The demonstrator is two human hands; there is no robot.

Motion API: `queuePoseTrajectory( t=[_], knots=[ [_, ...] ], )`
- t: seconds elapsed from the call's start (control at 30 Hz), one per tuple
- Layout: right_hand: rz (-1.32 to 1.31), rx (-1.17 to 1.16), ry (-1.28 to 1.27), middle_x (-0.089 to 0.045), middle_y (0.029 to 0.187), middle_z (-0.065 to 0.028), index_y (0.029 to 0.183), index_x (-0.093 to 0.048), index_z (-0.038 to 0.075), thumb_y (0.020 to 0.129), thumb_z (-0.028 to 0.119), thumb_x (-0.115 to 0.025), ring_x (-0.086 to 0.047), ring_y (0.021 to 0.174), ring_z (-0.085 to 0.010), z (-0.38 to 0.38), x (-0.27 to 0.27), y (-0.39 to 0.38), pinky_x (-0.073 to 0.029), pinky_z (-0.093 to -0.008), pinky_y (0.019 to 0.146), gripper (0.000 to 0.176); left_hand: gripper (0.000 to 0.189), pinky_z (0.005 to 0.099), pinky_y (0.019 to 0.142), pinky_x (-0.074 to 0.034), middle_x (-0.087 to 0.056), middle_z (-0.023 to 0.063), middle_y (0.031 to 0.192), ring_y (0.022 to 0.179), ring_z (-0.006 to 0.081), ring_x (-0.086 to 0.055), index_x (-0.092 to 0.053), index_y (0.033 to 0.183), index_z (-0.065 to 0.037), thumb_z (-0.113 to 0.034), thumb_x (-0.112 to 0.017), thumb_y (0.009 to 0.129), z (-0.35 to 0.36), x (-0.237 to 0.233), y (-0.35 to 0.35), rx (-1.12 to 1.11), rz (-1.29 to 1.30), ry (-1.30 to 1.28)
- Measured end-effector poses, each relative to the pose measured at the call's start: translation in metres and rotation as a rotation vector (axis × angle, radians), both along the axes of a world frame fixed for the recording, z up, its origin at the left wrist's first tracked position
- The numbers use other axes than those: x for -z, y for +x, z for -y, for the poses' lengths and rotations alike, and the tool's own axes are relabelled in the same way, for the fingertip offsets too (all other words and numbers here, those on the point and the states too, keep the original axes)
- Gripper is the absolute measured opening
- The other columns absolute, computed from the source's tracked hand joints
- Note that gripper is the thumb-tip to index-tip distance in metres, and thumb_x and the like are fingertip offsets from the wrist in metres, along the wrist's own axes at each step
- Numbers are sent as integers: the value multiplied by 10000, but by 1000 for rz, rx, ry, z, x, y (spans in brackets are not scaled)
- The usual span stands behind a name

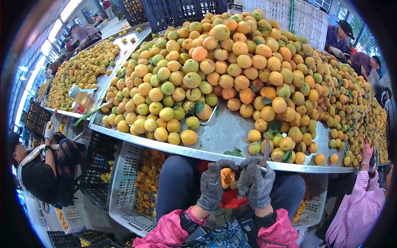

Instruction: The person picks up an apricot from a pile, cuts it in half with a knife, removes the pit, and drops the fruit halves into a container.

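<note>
My left hand (211, 187), in a dark grey knit glove, is closed around an apricot (226, 177) whose orange flesh shows, cut open. Close beside it, my right hand (257, 184) wears a matching glove and grips a small knife (266, 152), its blade pointing up toward the fruit on the table. The right fingertips are right at the apricot's edge, partly hiding it. Both hands are over my lap, just below the table's metal rim (206, 153). Ahead of them rises a large heap of whole apricots (244, 62), yellow-orange with some green.
Left of my legs stands a white plastic crate (123, 184) holding apricot pieces, with a black crate (96, 171) beyond it. A clear bottle (82, 99) stands on the table. People work at left (39, 173), at right (355, 211) and across the heap (339, 39).
</note>
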State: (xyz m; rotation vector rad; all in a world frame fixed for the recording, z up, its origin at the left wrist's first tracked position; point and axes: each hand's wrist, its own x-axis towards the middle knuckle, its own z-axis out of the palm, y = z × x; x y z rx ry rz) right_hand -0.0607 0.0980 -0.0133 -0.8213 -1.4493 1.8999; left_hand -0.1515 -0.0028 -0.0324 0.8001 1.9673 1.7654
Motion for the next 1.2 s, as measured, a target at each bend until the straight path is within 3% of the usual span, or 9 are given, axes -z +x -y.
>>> queuePoseTrajectory(
  t=[0.27,0.33,0.37,0.5,0.6,0.73,0.83,1.13,1.2],
  knots=[
    [331,-276,551,-691,797,-118,974,-643,36,782,179,-764,-696,716,-211,8,-3,4,-530,-319,619,268,625,313,799,-517,-663,79,963,873,178,-636,-608,1064,-6,-534,-279,999,6,3,-8,-40,492,222],
    [370,-287,590,-692,801,-115,980,-637,40,782,174,-763,-695,713,-208,11,6,11,-531,-316,620,270,414,328,792,-517,-664,109,970,878,214,-647,-581,1115,-13,-372,-415,995,12,-6,-12,-31,34,88],
    [415,-297,625,-693,806,-112,987,-631,45,781,169,-761,-694,710,-205,12,8,14,-533,-313,622,274,555,311,724,-527,-670,86,840,782,172,-660,-603,1028,-38,-416,-196,1042,10,-11,-12,-92,-37,18],
    [382,-164,476,-696,835,-112,1062,-614,57,779,190,-760,-702,746,-212,22,-16,22,-543,-318,641,346,496,319,727,-529,-670,82,840,798,184,-667,-594,1056,-39,-370,-225,1046,13,23,-4,-68,220,134],
    [345,-167,544,-695,836,-120,1083,-609,57,775,198,-763,-702,756,-237,30,5,20,-544,-326,648,372,453,327,719,-530,-673,84,866,797,185,-667,-585,1078,-38,-342,-251,1043,18,29,4,-124,-383,-130],
    [495,-270,596,-689,832,-134,1067,-613,54,763,205,-771,-693,766,-293,28,21,33,-548,-352,663,374,463,324,702,-529,-670,92,909,786,177,-662,-596,1099,-35,-360,-272,1037,19,18,-4,-83,337,139],
    [435,-174,499,-700,816,-120,1064,-632,43,765,242,-774,-700,751,-227,32,10,31,-544,-333,663,387,678,284,701,-524,-644,82,903,818,177,-637,-596,1121,-18,-588,-259,979,23,0,-8,-21,386,162],
    [390,-286,81,-676,697,-94,889,-679,-14,792,192,-745,-659,630,-142,39,-49,13,-507,-288,565,237,612,371,880,-461,-591,172,1090,1011,303,-596,-579,1158,7,-545,-429,938,36,-33,-5,194,-256,119],
    [284,-232,405,-664,666,-78,885,-678,-14,795,182,-741,-637,580,-111,43,-38,9,-495,-271,530,225,558,367,882,-461,-596,163,1082,1008,290,-595,-577,1158,9,-493,-458,945,42,-42,-8,206,-165,93]
  ],
)
